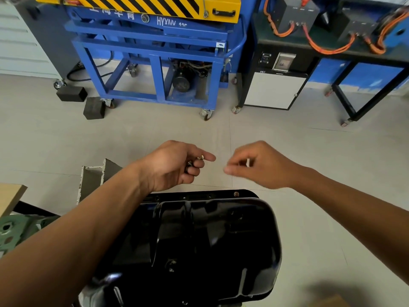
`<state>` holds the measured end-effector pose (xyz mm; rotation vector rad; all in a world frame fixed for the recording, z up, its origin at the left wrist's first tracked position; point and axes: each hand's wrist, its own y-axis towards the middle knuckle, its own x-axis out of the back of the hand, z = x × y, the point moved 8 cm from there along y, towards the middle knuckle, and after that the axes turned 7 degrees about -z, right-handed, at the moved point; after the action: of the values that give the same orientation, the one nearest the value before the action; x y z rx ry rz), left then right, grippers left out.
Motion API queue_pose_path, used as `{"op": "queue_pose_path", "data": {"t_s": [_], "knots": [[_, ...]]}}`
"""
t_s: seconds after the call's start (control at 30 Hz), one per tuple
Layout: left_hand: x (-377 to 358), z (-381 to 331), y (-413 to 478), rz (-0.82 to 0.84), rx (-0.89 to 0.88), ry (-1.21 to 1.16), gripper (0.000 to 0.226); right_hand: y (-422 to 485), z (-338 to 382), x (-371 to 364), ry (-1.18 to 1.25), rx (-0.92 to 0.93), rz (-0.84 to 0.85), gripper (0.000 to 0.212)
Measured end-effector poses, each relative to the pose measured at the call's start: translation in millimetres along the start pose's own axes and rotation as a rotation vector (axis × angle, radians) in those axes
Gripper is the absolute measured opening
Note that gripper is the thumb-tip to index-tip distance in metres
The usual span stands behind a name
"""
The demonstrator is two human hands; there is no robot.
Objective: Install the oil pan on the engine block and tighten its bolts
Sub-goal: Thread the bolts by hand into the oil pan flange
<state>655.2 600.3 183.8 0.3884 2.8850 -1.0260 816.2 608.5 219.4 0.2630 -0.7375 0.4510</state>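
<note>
Floor [66, 147]: pale grey tiles with thin joints. A wide bare stretch runs from the pan's far edge to the cart, and more lies open along the pan's right side.
Cart [155, 63]: blue steel frame on castors with a yellow-and-black striped top and a dark motor in its lower bay. It stands across the far side of the floor, well apart from the pan.
Bench [354, 69]: black frame on castors at the right rear, carrying black boxes linked by orange cables. A white-doored cabinet [274, 89] stands under its left end, just beside the cart.
Pan [199, 240]: glossy black, bottom centre, sump side up. Its far flange lies just below the hands and the left forearm crosses its left edge. What it sits on is hidden.
Green part [8, 231]: holed casting at the left edge, near the pan.
Channel [93, 180]: grey steel piece upright on the floor, left of the left wrist.
Left hand [174, 167]: above the pan's far edge, fingers curled round small bolts [194, 162], index finger pointing right.
Right hand [261, 167]: beside the left with a gap between them, fingertips drawn toward the thumb. It is blurred, so I cannot tell whether it pinches anything.
Blocks [94, 108]: two black ones on the floor by the cart's left front castor.
Flange bolt [236, 193]: one, at the pan's far right corner.
</note>
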Motion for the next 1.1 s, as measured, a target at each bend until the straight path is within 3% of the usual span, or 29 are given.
{"op": "queue_pose_path", "data": {"t_s": [0.03,0.1,0.23,0.43,0.6,0.83,1.0,1.1], "knots": [[-3,-3,-1,0.032,-0.026,-0.028,0.030,5,8,6,0.127,-0.019,-0.092,0.005],[-10,-10,-5,0.096,-0.086,-0.088,0.031,11,20,5,0.282,-0.042,-0.159,0.014],[-20,-19,-17,0.221,-0.156,-0.128,0.037,20,31,-8,0.444,-0.099,-0.120,0.024],[-19,-26,-22,0.267,-0.193,-0.219,0.056,27,33,-8,0.549,-0.149,-0.089,0.019],[-21,-27,-23,0.323,-0.193,-0.264,0.068,26,28,-9,0.730,-0.201,0.032,0.018],[-27,-27,-27,0.452,-0.201,-0.230,0.042,31,32,-4,0.704,-0.135,0.097,0.014],[-22,-27,-20,0.363,-0.184,-0.197,0.032,34,31,-4,0.652,-0.081,-0.002,0.013],[-7,-20,-7,0.104,-0.135,-0.112,0.030,33,24,1,0.420,-0.025,-0.112,0.006]]}}
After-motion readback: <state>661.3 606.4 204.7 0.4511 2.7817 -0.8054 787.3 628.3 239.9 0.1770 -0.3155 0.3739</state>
